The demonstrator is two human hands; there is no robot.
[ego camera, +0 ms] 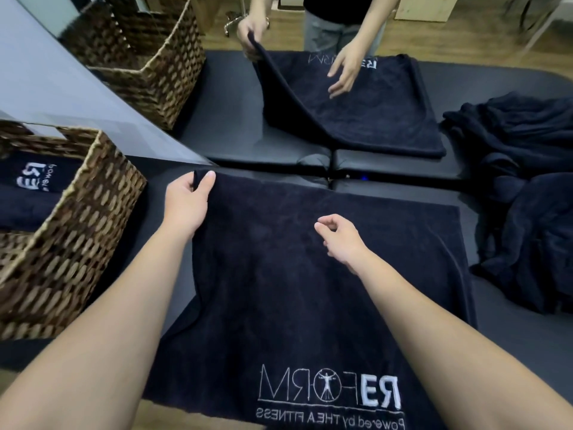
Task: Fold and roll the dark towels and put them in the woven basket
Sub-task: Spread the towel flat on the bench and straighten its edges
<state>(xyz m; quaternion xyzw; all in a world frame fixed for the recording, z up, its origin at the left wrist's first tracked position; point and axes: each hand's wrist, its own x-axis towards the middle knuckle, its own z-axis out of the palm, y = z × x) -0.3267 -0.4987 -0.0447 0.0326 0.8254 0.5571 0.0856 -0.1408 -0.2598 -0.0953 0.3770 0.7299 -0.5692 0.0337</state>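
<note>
Left hand (186, 197) pinches towel (310, 290) (basket (62, 243) beside).

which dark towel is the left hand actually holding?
The spread towel with the logo, nearest the camera: the left hand pinches its far-left corner. The pile of towels on the right lies untouched.
</note>
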